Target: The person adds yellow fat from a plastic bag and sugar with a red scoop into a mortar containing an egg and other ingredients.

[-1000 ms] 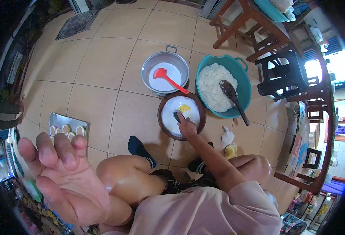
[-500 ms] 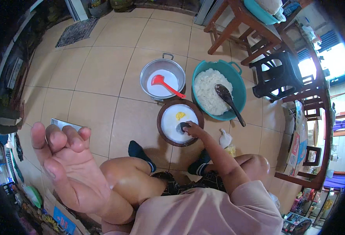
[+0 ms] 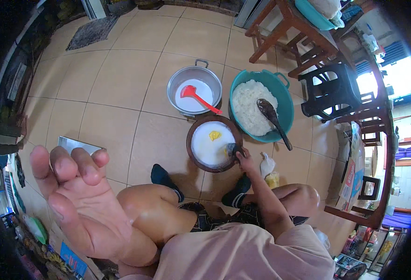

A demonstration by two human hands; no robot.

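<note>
My right hand (image 3: 246, 161) grips a dark pestle (image 3: 233, 149) at the right side of a round brown mortar (image 3: 192, 158). White liquid (image 3: 203, 148) fills the mortar, and a yellow lump (image 3: 214, 136) sits in it; the pestle's lower end dips into the liquid. My left hand (image 3: 96, 200) is raised at the lower left, palm up, with loosely bent fingers and nothing in it. Behind the mortar stands a metal pot (image 3: 172, 95) of white liquid with a red ladle (image 3: 197, 96) resting across its rim.
A teal basin (image 3: 287, 107) of white rice (image 3: 249, 105) stands at the right, a dark wooden paddle (image 3: 269, 114) lying in it. Small plastic bags, one white (image 3: 267, 165) and one yellowish (image 3: 272, 179), lie beside my leg. A black stool (image 3: 329, 91) and wooden table (image 3: 303, 35) stand farther right.
My right hand has moved right and slightly nearer with the pestle, from the mortar's middle to its right side. The left hand stays raised, almost unmoved.
</note>
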